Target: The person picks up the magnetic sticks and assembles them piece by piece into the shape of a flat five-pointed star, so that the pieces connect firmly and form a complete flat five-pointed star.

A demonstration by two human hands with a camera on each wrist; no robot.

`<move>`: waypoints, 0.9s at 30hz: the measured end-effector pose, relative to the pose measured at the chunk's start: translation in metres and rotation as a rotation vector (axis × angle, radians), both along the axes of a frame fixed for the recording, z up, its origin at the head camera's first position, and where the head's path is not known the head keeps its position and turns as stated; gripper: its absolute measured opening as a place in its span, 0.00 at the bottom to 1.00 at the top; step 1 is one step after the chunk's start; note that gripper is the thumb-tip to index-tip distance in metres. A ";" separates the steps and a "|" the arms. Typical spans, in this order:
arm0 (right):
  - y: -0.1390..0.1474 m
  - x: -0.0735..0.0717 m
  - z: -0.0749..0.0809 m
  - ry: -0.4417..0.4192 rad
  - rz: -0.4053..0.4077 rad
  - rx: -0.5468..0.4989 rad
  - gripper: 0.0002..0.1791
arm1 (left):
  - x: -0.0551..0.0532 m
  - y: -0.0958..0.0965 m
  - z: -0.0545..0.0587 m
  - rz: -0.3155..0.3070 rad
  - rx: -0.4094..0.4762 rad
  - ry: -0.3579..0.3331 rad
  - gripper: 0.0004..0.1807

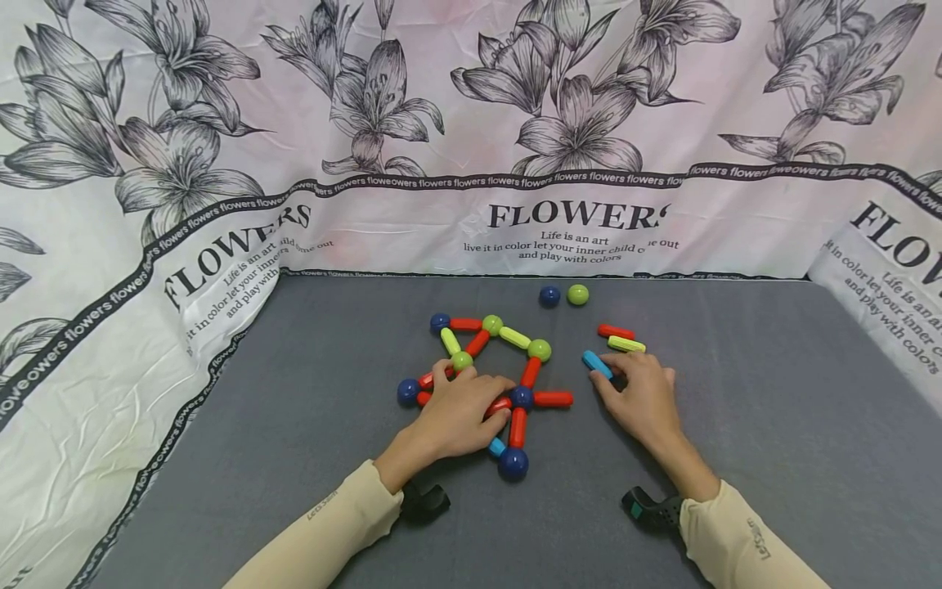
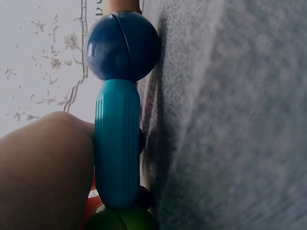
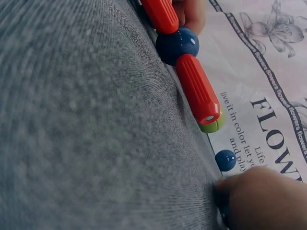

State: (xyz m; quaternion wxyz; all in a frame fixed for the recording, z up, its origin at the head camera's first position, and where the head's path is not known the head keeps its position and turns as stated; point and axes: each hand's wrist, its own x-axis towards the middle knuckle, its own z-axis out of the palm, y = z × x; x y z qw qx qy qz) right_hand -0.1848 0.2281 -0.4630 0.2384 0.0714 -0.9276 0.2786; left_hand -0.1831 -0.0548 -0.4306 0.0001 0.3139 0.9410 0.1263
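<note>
A flat structure of magnetic sticks and balls lies on the grey table. My left hand (image 1: 458, 415) lies across it, fingers curled over a red stick (image 1: 499, 405) and near a green ball (image 1: 461, 361); the palm hides part of the structure. A dark blue ball (image 2: 122, 46) and a light blue stick (image 2: 117, 143) sit close by the left hand in the left wrist view. Over to the right, my right hand (image 1: 642, 398) pinches a loose light blue stick (image 1: 597, 364) between thumb and finger. That stick is mostly hidden in the right wrist view.
Beyond the right hand lie a loose red stick (image 1: 616, 331) and a yellow-green stick (image 1: 626, 344). A loose blue ball (image 1: 549, 296) and green ball (image 1: 577, 294) stand near the table's back edge. A flower-printed cloth (image 1: 412, 221) hangs behind the table (image 1: 773, 393).
</note>
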 end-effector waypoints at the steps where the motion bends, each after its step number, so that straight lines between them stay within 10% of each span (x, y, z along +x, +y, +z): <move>1: 0.000 0.000 0.000 0.004 0.024 0.001 0.13 | 0.000 0.000 0.000 -0.005 -0.005 0.000 0.22; 14: -0.010 0.002 -0.001 0.007 0.241 -0.060 0.10 | 0.001 0.000 0.000 -0.024 -0.004 0.014 0.21; 27: -0.013 0.002 -0.001 -0.018 0.264 -0.123 0.08 | 0.002 0.002 -0.001 -0.054 0.004 -0.005 0.21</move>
